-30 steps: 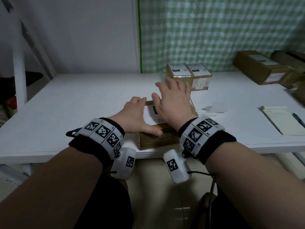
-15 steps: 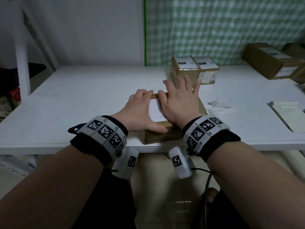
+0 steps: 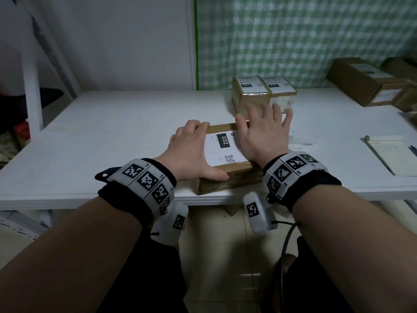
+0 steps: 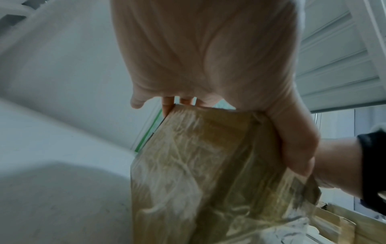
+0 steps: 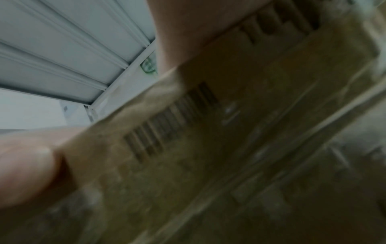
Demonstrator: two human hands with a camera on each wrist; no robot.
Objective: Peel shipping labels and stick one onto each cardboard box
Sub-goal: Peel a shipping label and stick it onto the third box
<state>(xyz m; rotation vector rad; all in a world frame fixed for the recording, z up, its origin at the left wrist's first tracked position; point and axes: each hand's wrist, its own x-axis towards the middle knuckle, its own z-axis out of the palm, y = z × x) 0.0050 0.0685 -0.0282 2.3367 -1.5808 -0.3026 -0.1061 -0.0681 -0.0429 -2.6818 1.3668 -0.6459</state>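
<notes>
A flat cardboard box (image 3: 237,184) lies at the front edge of the white table (image 3: 112,143), and a white shipping label (image 3: 223,147) marked 032 is stuck on its top. My left hand (image 3: 189,147) grips the box's left side, fingers curled over the far corner and thumb along the near edge. My right hand (image 3: 264,134) lies flat with straight fingers on the right part of the label and box top. In the left wrist view the left hand (image 4: 204,57) wraps the taped box (image 4: 198,173). The right wrist view is blurred, with the box (image 5: 229,148) filling it.
Two labelled boxes (image 3: 250,91) (image 3: 279,89) stand behind the right hand. More brown boxes (image 3: 365,82) sit at the back right. A notepad (image 3: 392,157) and paper scraps (image 3: 300,141) lie to the right. A white post (image 3: 31,86) stands at the left.
My right hand has slid rightward across the label, uncovering the 032 print. My left hand has stayed on the box's left side.
</notes>
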